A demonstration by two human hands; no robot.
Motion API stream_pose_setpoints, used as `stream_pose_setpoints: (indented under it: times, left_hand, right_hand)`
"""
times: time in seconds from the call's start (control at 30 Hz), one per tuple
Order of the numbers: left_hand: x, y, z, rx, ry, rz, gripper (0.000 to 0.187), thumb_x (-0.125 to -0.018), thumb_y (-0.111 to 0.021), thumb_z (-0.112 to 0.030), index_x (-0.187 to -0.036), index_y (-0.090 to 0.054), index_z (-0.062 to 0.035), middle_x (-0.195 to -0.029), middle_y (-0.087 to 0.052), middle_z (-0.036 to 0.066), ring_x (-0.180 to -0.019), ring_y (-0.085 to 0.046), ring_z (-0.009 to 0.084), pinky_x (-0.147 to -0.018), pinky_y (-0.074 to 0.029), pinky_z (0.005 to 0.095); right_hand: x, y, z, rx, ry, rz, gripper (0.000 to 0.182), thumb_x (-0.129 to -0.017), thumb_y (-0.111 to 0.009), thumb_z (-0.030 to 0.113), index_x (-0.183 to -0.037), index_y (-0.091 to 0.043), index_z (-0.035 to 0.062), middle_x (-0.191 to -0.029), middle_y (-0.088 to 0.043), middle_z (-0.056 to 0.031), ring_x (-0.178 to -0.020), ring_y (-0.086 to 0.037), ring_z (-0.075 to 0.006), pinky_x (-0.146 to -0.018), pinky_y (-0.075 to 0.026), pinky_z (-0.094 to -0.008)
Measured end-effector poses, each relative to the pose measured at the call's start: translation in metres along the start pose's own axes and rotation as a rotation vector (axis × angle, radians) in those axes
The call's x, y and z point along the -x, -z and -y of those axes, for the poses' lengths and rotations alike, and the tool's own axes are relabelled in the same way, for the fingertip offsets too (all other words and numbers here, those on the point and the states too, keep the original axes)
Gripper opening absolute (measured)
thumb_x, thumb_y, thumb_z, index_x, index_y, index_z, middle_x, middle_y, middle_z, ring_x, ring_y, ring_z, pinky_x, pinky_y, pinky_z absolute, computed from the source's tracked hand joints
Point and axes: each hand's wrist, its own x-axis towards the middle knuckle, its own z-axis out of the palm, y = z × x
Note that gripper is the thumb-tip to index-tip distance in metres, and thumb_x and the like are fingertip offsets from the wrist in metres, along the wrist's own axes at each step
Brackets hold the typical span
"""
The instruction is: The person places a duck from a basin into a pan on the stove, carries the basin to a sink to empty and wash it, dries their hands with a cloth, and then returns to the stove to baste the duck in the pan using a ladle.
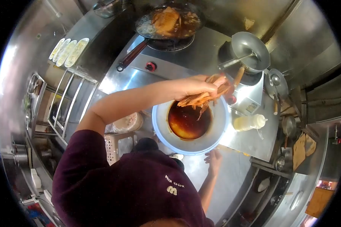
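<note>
My left hand [199, 87] is closed round a bunch of brown, sauce-coated pieces [201, 99], which look like meat and hang over the bowl; their far end is blurred. Below them, a large bowl with a blue rim [165, 145] contains dark reddish-brown liquid [189, 123]. Just outside the bowl's near right edge is my right hand [214, 158], its fingers loosely bent and apart, with nothing visible in them.
A pan [142, 28] with a large brown piece in bubbling liquid sits on the back burner. At right are an empty wok [240, 41], a squeeze bottle [250, 122] and ladles. Left are oval dishes [76, 52], a metal rack [70, 96] and a tub [129, 123].
</note>
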Motion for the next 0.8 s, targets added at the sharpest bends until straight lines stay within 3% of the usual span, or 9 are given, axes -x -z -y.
stream_pose_setpoints:
  times: [0.2,0.33,0.4,0.47,0.53,0.6,0.67,0.7,0.8]
  left_hand:
    - [0.012,0.008,-0.036,0.105,0.032,0.034,0.039,-0.069,-0.053,-0.015,-0.104,-0.044,-0.0018,-0.088,-0.053,0.009,-0.074,-0.054,0.0143,-0.065,-0.046,0.0263]
    - [0.017,0.028,-0.075,-0.019,-0.083,0.037,0.042,-0.068,-0.051,-0.024,-0.104,-0.045,-0.0034,-0.084,-0.055,0.008,-0.065,-0.053,0.0134,-0.056,-0.045,0.0255]
    - [0.024,0.048,-0.102,-0.149,-0.098,-0.161,0.036,-0.067,-0.052,-0.026,-0.094,-0.050,-0.0009,-0.078,-0.055,0.011,-0.063,-0.056,0.0156,-0.050,-0.049,0.0276]
    - [0.025,0.084,-0.129,-0.274,-0.221,-0.188,0.041,-0.070,-0.053,-0.029,-0.103,-0.049,-0.0043,-0.086,-0.056,0.010,-0.069,-0.055,0.0137,-0.061,-0.048,0.0268]
    - [0.019,0.117,-0.150,-0.211,-0.444,-0.405,0.044,-0.071,-0.056,-0.032,-0.102,-0.049,-0.0017,-0.089,-0.057,0.011,-0.070,-0.056,0.0157,-0.066,-0.049,0.0295]
    - [0.003,0.196,-0.184,-0.071,-0.352,-0.297,0.020,-0.074,-0.054,-0.021,-0.081,-0.053,-0.0027,-0.069,-0.055,0.008,-0.068,-0.057,0.0192,-0.058,-0.046,0.0294]
    - [-0.002,0.227,-0.193,-0.158,-0.339,-0.317,0.023,-0.071,-0.057,-0.020,-0.086,-0.050,-0.0045,-0.072,-0.053,0.005,-0.067,-0.056,0.0164,-0.055,-0.046,0.0266]
    - [-0.008,0.242,-0.194,-0.261,-0.498,-0.432,0.024,-0.073,-0.057,-0.021,-0.088,-0.051,-0.0031,-0.077,-0.053,0.006,-0.072,-0.054,0.0172,-0.057,-0.047,0.0296]
    - [-0.021,0.313,-0.191,-0.519,-0.202,-0.828,0.029,-0.077,-0.057,-0.025,-0.093,-0.052,-0.0013,-0.087,-0.052,0.010,-0.078,-0.053,0.0181,-0.064,-0.046,0.0327]
  right_hand:
    - [0.000,-0.003,-0.006,-0.010,-0.015,-0.009,0.025,-0.080,-0.047,0.019,-0.083,-0.053,-0.0051,-0.066,-0.057,-0.0112,-0.044,-0.050,-0.0138,-0.037,-0.037,-0.0216]
    - [0.004,-0.004,-0.006,0.018,-0.073,-0.048,0.027,-0.079,-0.047,0.020,-0.085,-0.053,-0.0055,-0.066,-0.057,-0.0121,-0.044,-0.051,-0.0147,-0.036,-0.038,-0.0222]
    - [0.005,-0.004,-0.007,0.011,-0.103,-0.070,0.026,-0.078,-0.048,0.019,-0.085,-0.053,-0.0055,-0.065,-0.057,-0.0122,-0.043,-0.051,-0.0148,-0.036,-0.037,-0.0219]
    - [0.003,-0.005,-0.010,0.000,-0.131,-0.091,0.023,-0.078,-0.048,0.017,-0.083,-0.054,-0.0055,-0.064,-0.057,-0.0123,-0.042,-0.051,-0.0146,-0.035,-0.037,-0.0217]
    - [0.001,-0.005,-0.016,0.012,-0.129,-0.091,0.024,-0.077,-0.047,0.017,-0.082,-0.053,-0.0050,-0.064,-0.057,-0.0123,-0.042,-0.051,-0.0144,-0.035,-0.037,-0.0217]
    - [-0.002,-0.006,-0.020,0.013,-0.128,-0.086,0.027,-0.076,-0.049,0.020,-0.084,-0.053,-0.0043,-0.063,-0.056,-0.0116,-0.042,-0.051,-0.0138,-0.035,-0.037,-0.0211]
    - [-0.006,-0.007,-0.022,0.048,-0.136,-0.084,0.024,-0.077,-0.046,0.019,-0.079,-0.053,-0.0035,-0.063,-0.056,-0.0112,-0.042,-0.051,-0.0136,-0.035,-0.037,-0.0215]
    - [-0.008,-0.010,-0.022,0.055,-0.144,-0.102,0.021,-0.077,-0.045,0.017,-0.077,-0.053,-0.0034,-0.063,-0.056,-0.0112,-0.042,-0.051,-0.0139,-0.035,-0.038,-0.0220]
    - [-0.011,-0.017,-0.021,0.070,-0.172,-0.169,0.020,-0.078,-0.044,0.015,-0.074,-0.053,-0.0025,-0.059,-0.055,-0.0095,-0.042,-0.051,-0.0139,-0.035,-0.038,-0.0223]
